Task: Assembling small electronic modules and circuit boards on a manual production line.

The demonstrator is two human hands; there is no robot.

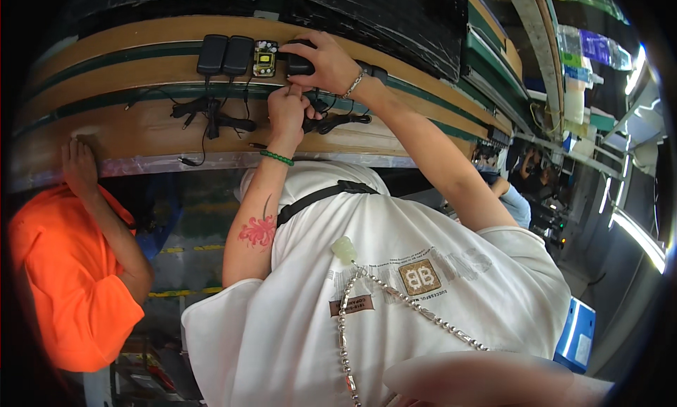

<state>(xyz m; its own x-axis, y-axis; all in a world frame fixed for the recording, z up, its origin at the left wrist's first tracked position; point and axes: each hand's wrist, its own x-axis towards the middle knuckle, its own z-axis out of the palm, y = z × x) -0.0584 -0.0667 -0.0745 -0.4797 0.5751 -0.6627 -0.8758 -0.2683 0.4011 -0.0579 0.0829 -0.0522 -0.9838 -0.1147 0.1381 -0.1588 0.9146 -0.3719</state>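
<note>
My right hand [326, 63], wearing a silver chain bracelet, grips a black power adapter [300, 67] from above and the right. Just below it my left hand [285, 113], with a green bead bracelet, is closed on a black cable [316, 111] at the adapter's lower end. The fingers partly hide that cable. Left of my right hand lies an open adapter with its circuit board [265, 58] bare, showing a yellow-wrapped transformer. Two closed black adapters, one outer [212, 55] and one inner [238, 56], sit beside it with their cords hanging toward me.
Bundled black cords [211, 111] lie on the wooden bench [141, 128], which has green strips along it. Another cord bundle [342, 122] rests right of my left hand. At the left, a person in an orange shirt [67, 280] has a hand on the bench edge. Bottles [599, 47] stand upper right.
</note>
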